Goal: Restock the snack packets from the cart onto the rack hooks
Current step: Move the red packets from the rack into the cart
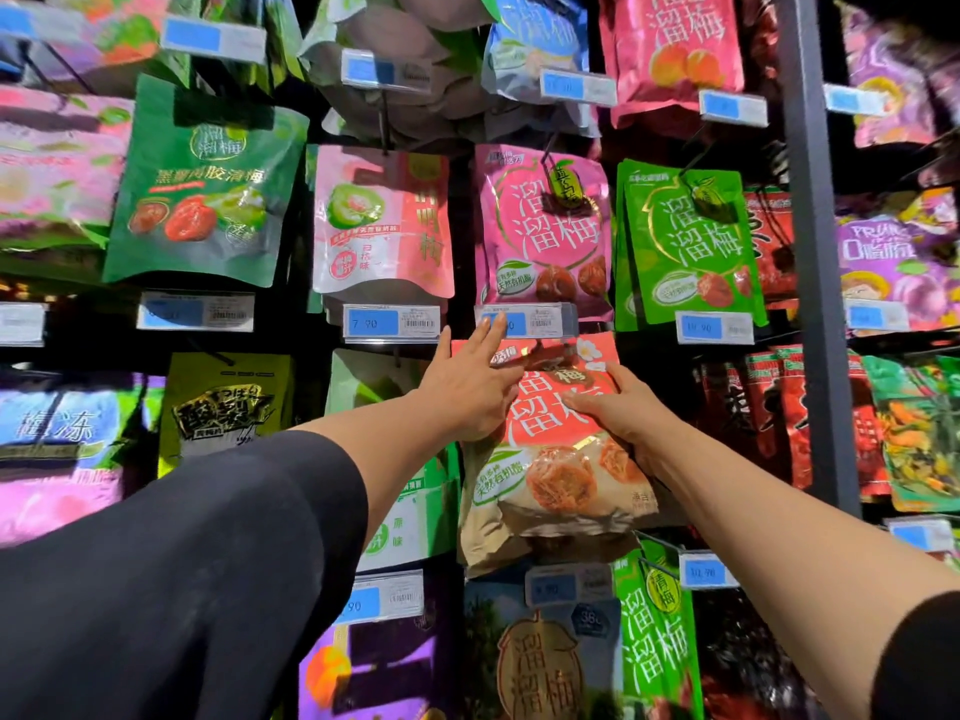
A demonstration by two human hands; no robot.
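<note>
Here, on my feed, both hands are up at the rack. My left hand (470, 387) lies flat on the red-and-tan packet (556, 449), fingers straight, fingertips reaching the price tag (524, 320) above it. My right hand (621, 407) grips the packet's right edge, thumb across the front, fingers hidden behind. The packet sits at the rack's middle column, its top just under that tag; I cannot tell whether it is on the hook.

Readable: large "溜溜梅" on the held packet, partly covered by both hands. The same 3 characters show on the pink packet (543, 231) above and the green packet (688, 246) to its right. The dark green packet (208, 184) reads "溜溜梅" in a small round logo. A tag (390, 321) reads "7.90"; another tag (714, 327) "10.90".

The rack's far left and top rows are blurred. Black sleeves (182, 563) block the lower left.
</note>
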